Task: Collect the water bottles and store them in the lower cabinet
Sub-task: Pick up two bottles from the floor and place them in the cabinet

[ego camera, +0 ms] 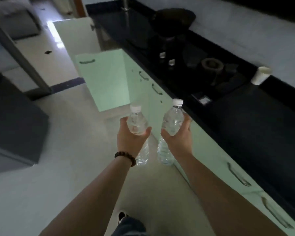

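Note:
I hold two clear water bottles with white caps out in front of me, above the floor. My left hand (132,135) is wrapped around the middle of the left bottle (136,121). My right hand (177,138) grips the right bottle (173,120), which is tilted slightly to the right. Just ahead, a pale green lower cabinet door (106,79) stands swung open toward the floor space. A second green door (75,36) hangs open farther back. The inside of the cabinets is hidden from here.
A dark countertop (245,116) runs along the right, carrying a gas stove (211,65), a black wok (174,17) and a white cup (260,75). Closed green drawers with handles (238,174) line the cabinet front. A dark box-like unit (15,130) stands at left. My foot (122,216) is below.

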Motion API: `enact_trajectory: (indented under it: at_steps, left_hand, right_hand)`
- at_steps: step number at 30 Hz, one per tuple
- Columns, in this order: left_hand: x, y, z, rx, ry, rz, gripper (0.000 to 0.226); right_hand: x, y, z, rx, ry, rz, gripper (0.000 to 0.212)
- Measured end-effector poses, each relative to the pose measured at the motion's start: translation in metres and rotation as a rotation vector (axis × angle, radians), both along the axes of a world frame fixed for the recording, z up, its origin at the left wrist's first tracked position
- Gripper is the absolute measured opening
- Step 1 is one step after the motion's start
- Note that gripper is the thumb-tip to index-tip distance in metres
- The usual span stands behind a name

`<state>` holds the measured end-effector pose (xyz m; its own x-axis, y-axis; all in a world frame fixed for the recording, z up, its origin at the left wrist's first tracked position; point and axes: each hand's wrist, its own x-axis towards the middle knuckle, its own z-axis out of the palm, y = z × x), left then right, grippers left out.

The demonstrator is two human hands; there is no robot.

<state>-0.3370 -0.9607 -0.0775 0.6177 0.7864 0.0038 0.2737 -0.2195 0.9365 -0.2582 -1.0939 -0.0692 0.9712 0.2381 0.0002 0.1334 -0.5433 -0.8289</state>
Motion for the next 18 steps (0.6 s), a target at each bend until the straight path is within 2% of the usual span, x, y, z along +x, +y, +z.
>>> enact_trajectory:
  at_steps: [4,9,18]
  left_hand:
    - [-0.035,0.104,-0.007,0.031,0.028,0.121,0.062]
    - [-0.059,0.206,-0.011,0.011,0.048,0.26,0.059]
    - [-0.014,0.363,-0.032,-0.048,0.024,0.453,0.06]
  right_hand:
    - [-0.016,0.124,-0.005,0.053,0.037,0.113,0.089]
    - [-0.011,0.233,-0.01,0.083,0.001,0.233,0.09]
    - [0.06,0.407,-0.034,0.057,-0.087,0.425,0.085]
